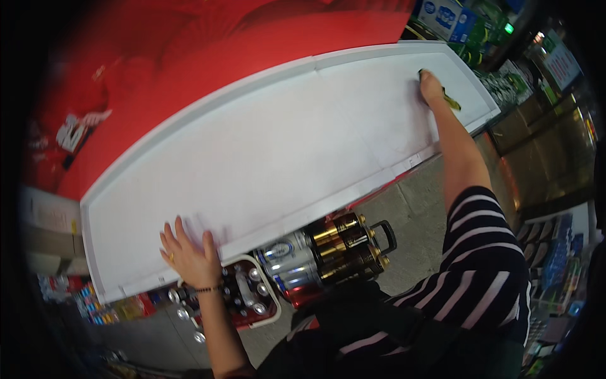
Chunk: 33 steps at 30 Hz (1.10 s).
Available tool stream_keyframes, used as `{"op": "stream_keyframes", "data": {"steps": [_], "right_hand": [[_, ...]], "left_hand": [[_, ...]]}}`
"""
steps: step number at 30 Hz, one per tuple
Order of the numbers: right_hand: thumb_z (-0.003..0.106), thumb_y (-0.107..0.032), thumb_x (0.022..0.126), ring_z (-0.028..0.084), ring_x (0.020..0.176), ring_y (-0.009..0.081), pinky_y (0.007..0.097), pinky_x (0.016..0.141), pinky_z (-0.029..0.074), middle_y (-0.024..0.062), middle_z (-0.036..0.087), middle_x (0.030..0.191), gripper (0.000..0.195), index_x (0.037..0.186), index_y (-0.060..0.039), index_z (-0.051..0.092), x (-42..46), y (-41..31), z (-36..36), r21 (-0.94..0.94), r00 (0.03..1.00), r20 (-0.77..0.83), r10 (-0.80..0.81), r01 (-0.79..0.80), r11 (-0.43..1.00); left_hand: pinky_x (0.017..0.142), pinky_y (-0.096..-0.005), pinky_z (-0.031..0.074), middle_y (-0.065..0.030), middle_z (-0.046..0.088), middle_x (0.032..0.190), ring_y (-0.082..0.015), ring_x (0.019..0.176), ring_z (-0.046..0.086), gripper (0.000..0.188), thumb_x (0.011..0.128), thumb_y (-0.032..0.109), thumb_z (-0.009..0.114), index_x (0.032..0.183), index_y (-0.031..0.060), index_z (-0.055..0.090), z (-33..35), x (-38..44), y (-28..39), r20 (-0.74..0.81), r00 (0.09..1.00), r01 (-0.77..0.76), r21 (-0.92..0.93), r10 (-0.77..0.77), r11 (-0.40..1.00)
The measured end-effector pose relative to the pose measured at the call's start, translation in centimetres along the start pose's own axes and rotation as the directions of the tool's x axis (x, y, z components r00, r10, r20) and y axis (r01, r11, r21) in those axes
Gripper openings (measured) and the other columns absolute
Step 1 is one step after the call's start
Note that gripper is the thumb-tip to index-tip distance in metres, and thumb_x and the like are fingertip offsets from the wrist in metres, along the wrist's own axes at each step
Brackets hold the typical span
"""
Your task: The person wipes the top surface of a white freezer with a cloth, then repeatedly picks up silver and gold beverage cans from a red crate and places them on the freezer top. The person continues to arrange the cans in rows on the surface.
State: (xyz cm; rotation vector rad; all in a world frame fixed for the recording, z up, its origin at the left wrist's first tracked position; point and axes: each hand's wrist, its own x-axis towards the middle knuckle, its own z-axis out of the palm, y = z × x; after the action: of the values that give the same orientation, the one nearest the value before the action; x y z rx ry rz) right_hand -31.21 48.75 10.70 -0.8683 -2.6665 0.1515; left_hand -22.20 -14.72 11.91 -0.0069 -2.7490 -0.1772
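Before me lies a long white shelf tray (265, 147) with a low raised rim, its surface bare apart from my hands. My right hand (431, 87) is closed around a dark and yellow cloth (452, 101), near the tray's far right end. Part of the cloth sticks out beyond my fingers, and the rest is hidden under the hand. At the near left edge, my left hand (191, 256) is spread with its fingers apart and holds nothing. A ring and a dark bracelet are on that hand and wrist.
Behind the tray rises a red panel (227, 52). Below its near edge stand a crate of bottles and cans (270, 319) and large can-shaped packs (348, 244) with a black handle. Green bottle packs (492, 23) sit far right; cartons (539, 142) stand at the right.
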Motion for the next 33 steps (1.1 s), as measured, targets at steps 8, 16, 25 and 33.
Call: {"op": "stream_keyframes", "data": {"steps": [8, 16, 25, 33], "right_hand": [[0.046, -0.039, 0.085, 0.049, 0.099, 0.0173, 0.0282, 0.087, 0.038, 0.0121, 0.051, 0.11, 0.046, 0.111, -0.0013, 0.049, -20.3, -30.2, -9.5, 0.876, 0.664, 0.136, -0.736, 0.266, 0.401], [0.043, -0.028, 0.087, 0.049, 0.102, 0.0295, 0.0337, 0.088, 0.038, 0.0167, 0.053, 0.109, 0.036, 0.105, 0.0013, 0.053, -36.5, -49.6, -1.4, 0.94, -0.349, 0.102, -0.931, 0.34, -0.025], [0.05, -0.024, 0.085, 0.046, 0.109, 0.0187, 0.0303, 0.096, 0.032, 0.0077, 0.053, 0.113, 0.027, 0.099, -0.0041, 0.061, -18.3, -16.2, -9.1, 0.639, 0.038, 0.75, -0.66, 0.219, 0.738], [0.045, -0.032, 0.085, 0.052, 0.063, 0.0147, 0.0278, 0.059, 0.044, 0.0059, 0.059, 0.074, 0.033, 0.083, -0.0048, 0.063, -18.5, -12.7, -7.2, 0.549, 0.413, 0.648, -0.64, 0.328, 0.769]], "left_hand": [[0.102, -0.0412, 0.015, -0.0184, 0.03, 0.132, -0.0309, 0.124, 0.026, 0.067, 0.086, 0.053, 0.021, 0.127, 0.0005, 0.032, 0.9, -0.1, -2.4, -0.295, 0.937, -0.134, -0.796, -0.185, 0.59], [0.1, -0.0385, 0.021, -0.0184, 0.035, 0.128, -0.0298, 0.121, 0.031, 0.05, 0.089, 0.034, 0.024, 0.119, -0.0011, 0.042, -0.3, 1.1, -8.5, -0.356, 0.856, -0.059, -0.787, -0.374, 0.614], [0.095, -0.0403, 0.028, -0.0198, 0.042, 0.122, -0.0339, 0.113, 0.038, 0.049, 0.089, 0.038, 0.025, 0.116, 0.0029, 0.047, 0.9, 1.7, -8.3, -0.335, 0.918, 0.064, -0.405, -0.213, 0.912], [0.091, -0.0381, 0.034, -0.0173, 0.049, 0.114, -0.0328, 0.106, 0.045, 0.047, 0.088, 0.038, 0.031, 0.111, 0.002, 0.051, 0.5, 1.3, -8.3, -0.277, 0.924, 0.167, -0.327, -0.263, 0.93]]}}
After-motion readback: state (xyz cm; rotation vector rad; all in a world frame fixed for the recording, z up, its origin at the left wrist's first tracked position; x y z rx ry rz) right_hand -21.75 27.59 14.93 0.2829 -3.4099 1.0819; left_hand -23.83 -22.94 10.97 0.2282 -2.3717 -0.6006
